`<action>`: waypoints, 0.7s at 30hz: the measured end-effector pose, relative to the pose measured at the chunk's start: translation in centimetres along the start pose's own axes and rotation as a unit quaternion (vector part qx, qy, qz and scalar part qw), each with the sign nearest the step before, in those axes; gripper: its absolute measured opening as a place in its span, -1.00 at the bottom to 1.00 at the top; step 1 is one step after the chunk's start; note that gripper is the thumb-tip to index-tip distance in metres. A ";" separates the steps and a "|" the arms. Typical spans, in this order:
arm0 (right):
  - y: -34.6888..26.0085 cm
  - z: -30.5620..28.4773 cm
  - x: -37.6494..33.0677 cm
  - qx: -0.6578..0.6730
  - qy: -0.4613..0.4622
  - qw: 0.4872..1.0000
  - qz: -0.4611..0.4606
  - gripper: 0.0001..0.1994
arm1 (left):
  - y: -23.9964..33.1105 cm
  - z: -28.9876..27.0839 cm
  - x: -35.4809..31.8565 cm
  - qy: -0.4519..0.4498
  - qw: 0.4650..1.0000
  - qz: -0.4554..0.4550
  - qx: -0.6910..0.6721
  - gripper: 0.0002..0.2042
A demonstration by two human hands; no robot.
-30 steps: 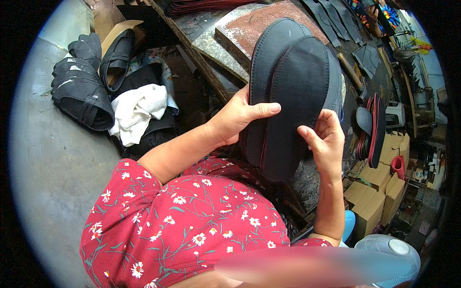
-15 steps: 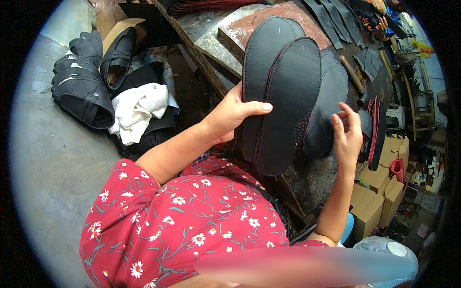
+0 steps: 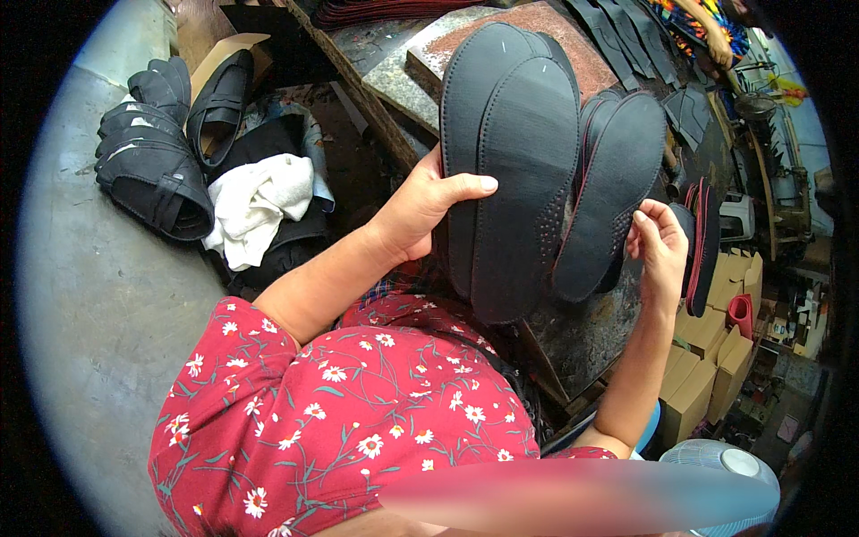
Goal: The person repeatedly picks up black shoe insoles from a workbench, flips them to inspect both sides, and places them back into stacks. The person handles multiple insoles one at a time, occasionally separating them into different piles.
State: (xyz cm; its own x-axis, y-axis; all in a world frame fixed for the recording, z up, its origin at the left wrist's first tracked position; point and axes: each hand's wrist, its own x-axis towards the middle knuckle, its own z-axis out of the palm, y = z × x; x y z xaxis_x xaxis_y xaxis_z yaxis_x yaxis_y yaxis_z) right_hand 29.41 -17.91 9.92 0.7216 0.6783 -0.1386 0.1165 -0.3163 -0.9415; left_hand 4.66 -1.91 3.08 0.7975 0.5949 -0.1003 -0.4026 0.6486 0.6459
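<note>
Our right hand (image 3: 662,255), loose in the air half a second ago, has come to the edge of a long black sole with red edging and a patch of small holes (image 3: 620,188), which now shows where plain dark soles showed then. Its thumb and fingers are drawn together there, though we cannot tell whether they pinch the edge or only rest against it. With our left hand (image 3: 416,210) we keep a fanned stack of smooth black soles with stitched rims (image 3: 528,170) clamped, thumb flat on the face, other fingers mostly hidden behind. We hold this stack above the dark, scuffed workbench (image 3: 586,340), in front of our chest. Its long axis runs away from us, the far rounded end tipped slightly right and overlapping the reddish, rough stone slab (image 3: 595,63), the near end toward our lap. The red-edged sole lies just right of the stack, its long axis leaning further right, with other dark soles partly showing beneath it. To our left sit black strapped shoes (image 3: 148,170) and a crumpled white cloth (image 3: 259,210).
</note>
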 end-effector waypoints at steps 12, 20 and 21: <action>-0.9 4.2 -4.5 -0.101 -0.134 0.980 -0.109 -0.81 | -0.1 0.7 -0.1 -0.069 0.975 -0.100 -0.187 -0.54; -1.1 0.5 -0.2 -0.357 0.050 0.918 -0.168 -0.79 | -0.1 0.1 0.1 -0.017 0.999 -0.013 -0.030 -0.53; -0.9 1.2 -0.9 -0.271 0.009 0.949 -0.159 -0.78 | -0.3 0.4 -0.1 -0.019 0.999 -0.013 -0.024 -0.52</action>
State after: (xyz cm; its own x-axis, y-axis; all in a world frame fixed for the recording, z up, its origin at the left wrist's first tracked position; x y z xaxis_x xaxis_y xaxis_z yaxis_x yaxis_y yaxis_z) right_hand 27.84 -17.38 10.54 0.6018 0.7869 0.1361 0.6608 -0.3950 -0.6382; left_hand 4.89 -2.29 3.19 0.8244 0.5591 -0.0877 -0.4014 0.6869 0.6058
